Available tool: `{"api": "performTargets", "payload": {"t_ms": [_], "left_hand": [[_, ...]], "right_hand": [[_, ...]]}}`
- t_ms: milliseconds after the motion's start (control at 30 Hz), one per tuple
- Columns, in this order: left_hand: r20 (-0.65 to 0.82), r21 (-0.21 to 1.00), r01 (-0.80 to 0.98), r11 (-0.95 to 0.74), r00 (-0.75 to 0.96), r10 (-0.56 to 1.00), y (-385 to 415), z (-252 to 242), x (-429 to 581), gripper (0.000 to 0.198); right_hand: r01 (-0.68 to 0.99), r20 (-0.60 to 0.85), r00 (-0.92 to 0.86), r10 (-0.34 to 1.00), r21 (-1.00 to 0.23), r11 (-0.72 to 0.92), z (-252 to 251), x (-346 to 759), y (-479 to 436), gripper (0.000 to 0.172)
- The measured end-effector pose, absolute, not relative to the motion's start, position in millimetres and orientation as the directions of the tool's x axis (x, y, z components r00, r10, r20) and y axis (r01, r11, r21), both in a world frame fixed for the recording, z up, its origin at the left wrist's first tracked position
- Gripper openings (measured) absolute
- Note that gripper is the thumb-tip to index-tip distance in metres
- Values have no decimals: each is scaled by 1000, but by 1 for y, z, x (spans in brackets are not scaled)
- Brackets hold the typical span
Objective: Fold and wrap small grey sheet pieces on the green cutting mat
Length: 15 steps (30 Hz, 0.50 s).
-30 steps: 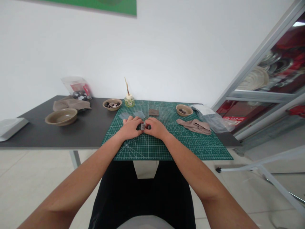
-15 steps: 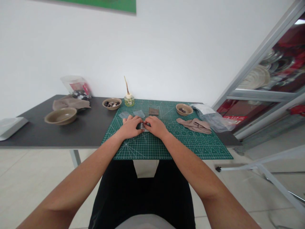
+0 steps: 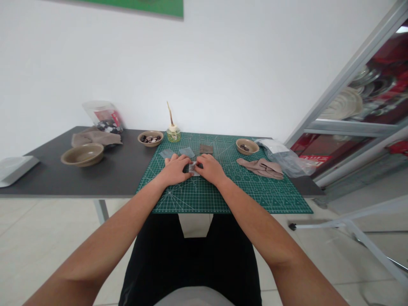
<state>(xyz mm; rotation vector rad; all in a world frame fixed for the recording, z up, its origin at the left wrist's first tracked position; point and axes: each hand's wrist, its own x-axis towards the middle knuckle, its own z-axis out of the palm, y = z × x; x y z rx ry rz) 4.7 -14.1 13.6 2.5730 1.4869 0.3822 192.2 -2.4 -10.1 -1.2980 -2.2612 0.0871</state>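
Observation:
Between my hands, low on the green cutting mat (image 3: 188,199), lies a small flat whitish packet (image 3: 193,169), perhaps plastic; its exact kind is too small to tell. From its left side my left hand (image 3: 176,171) grips the packet's edge with thumb and fingertips. My right hand (image 3: 210,169) is closed at its right side, thumb and fingers on it, and hides part of it. Just beyond my fingers are two translucent bluish pieces, one on the left (image 3: 166,154) and another (image 3: 186,152) beside it, plus a brown square piece (image 3: 206,149).
A bowl of dark and light stones (image 3: 150,139) stands at back left, next to a reed-diffuser bottle (image 3: 174,135). To the right are a bowl with a few dark pieces (image 3: 247,146), a beige cloth (image 3: 260,168) and a plastic bag (image 3: 290,158). A larger bowl (image 3: 83,155) stands left.
My right fingers have shifted slightly right over the packet, so more of its pale surface shows. My left hand stays about where it was.

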Motion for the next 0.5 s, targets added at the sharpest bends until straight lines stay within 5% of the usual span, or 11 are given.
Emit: {"api": "performTargets", "payload": {"t_ms": [267,500], "left_hand": [[157,247,828,-504,479,864,-15,14,5,32],[155,249,829,-502,477,865,-13,12,5,37]], "right_hand": [[643,411,-572,710,-313,699,-8,194,-5,15],[758,406,-416,814,-339,557,-12,192,-3,11]]}}
